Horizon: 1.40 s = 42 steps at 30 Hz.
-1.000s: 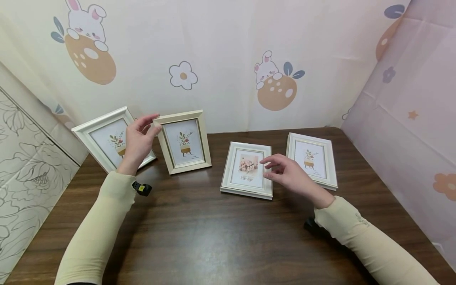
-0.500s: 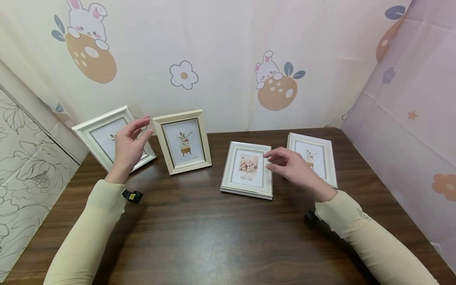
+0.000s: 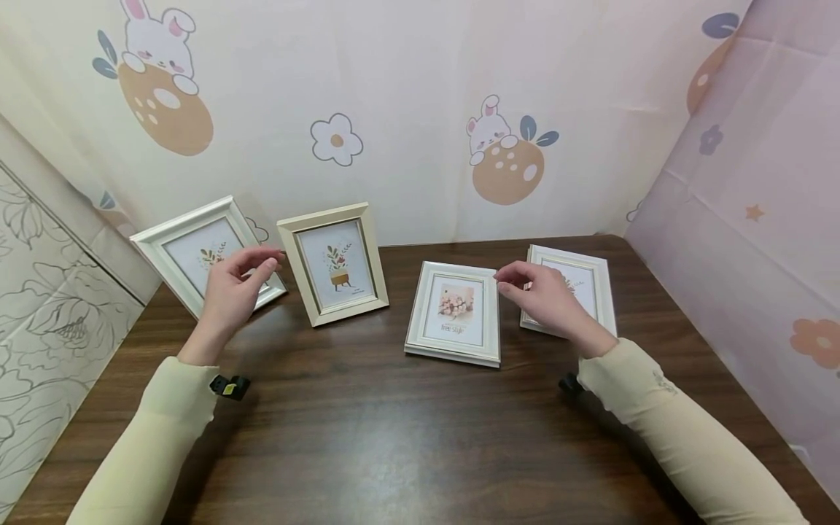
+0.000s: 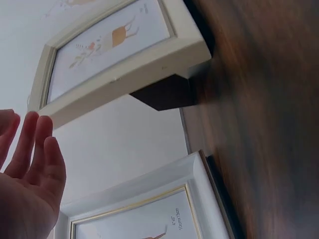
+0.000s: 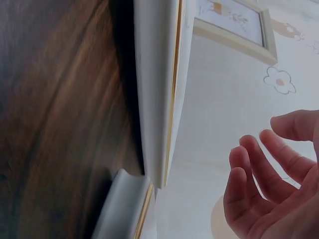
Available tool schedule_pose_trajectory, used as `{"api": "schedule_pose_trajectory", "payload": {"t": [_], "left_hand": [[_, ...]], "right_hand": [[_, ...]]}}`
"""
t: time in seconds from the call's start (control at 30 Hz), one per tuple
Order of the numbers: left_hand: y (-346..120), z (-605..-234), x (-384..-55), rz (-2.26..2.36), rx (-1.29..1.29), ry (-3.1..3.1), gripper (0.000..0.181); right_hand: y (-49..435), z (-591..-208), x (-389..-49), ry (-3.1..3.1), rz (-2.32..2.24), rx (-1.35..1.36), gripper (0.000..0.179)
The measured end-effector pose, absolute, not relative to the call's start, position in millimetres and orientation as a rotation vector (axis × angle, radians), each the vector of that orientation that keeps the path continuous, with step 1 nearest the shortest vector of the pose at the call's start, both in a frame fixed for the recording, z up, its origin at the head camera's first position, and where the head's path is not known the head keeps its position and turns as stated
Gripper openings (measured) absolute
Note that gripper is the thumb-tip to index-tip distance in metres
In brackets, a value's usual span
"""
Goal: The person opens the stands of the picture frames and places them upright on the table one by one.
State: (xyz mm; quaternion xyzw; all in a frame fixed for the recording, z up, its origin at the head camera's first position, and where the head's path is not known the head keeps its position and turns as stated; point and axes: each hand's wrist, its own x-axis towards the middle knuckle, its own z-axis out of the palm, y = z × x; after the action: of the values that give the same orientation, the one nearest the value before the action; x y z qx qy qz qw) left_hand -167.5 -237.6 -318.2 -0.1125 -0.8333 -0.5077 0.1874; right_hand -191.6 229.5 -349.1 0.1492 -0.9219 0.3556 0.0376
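In the head view, a cream picture frame [image 3: 379, 273] with a potted-plant print stands upright on the table. My left hand [image 3: 230, 295] hovers just left of it, fingers loosely bent and holding nothing. Behind that hand a white picture frame [image 3: 164, 255] leans tilted, partly hidden. A white frame with a pink flower print [image 3: 454, 306] lies face up at centre right. Close to its upper right corner my right hand [image 3: 554, 302] hangs in the air, its fingers relaxed around nothing. It partly covers another white frame [image 3: 605, 292], also lying face up.
All of these are on a dark brown wooden table [image 3: 367, 437]. A patterned curtain [image 3: 407, 109] with rabbits and flowers rises along the back edge. A dark stand [image 4: 164, 92] shows behind the cream frame in the left wrist view.
My left hand has let go of the cream frame's upper left corner and moved left and down. My right hand has shifted slightly right and up. The frames stay in place.
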Motion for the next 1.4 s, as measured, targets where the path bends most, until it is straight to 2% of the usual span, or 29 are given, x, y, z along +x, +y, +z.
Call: {"api": "schedule_pose_trajectory", "payload": {"t": [0.3,0.83,1.17,1.4], "left_hand": [[-238.6,-344.0,-175.1,-1.487,-0.436,-2.484,0.027],[-207.8,-359.6,-161.5,-1.569,-0.752,-2.789,0.024],[-189.9,-366.4,-149.0,-1.396,-1.128,-2.955,0.025],[-185.7,-371.8,-142.6,-1.426,-1.192,-3.016,0.027]], "right_hand": [[227.5,-348.7,-207.8,-2.886,1.033,0.423,0.022],[219.9,-361.7,-246.0,-3.004,0.878,0.341,0.028],[222.8,-369.1,-264.1,-3.131,0.757,0.217,0.036],[218.3,-377.5,-270.8,-3.165,0.773,0.159,0.035]]}}
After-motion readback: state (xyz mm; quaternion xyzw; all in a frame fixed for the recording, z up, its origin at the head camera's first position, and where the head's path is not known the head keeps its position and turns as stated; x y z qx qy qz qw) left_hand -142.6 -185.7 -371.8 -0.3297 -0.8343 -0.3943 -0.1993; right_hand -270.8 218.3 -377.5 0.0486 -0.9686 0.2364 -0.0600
